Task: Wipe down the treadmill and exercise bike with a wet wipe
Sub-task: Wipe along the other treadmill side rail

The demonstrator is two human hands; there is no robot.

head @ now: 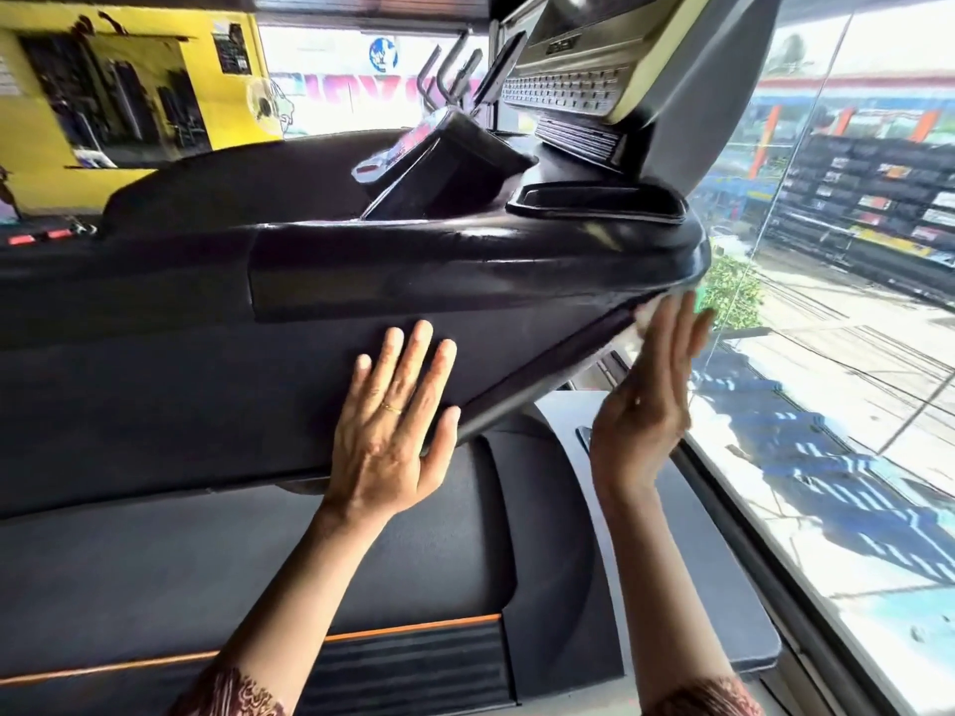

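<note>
The treadmill's black console housing (362, 281) fills the middle of the head view, with its grey keypad display (573, 80) tilted at the top. My left hand (395, 421) rests flat on the console's dark front panel, fingers straight and spread. My right hand (651, 390) presses a white wet wipe (643, 323) against the console's right underside edge with straight fingers. Only a small part of the wipe shows past the fingers. The treadmill belt and motor cover (258, 576) lie below, marked by an orange stripe.
A large glass window (837, 354) runs close along the right, showing a street outside. A black tray recess (594, 198) sits on the console top. A yellow wall with a mirror (113, 95) stands at the far left. More gym machine handles (449, 69) rise behind the console.
</note>
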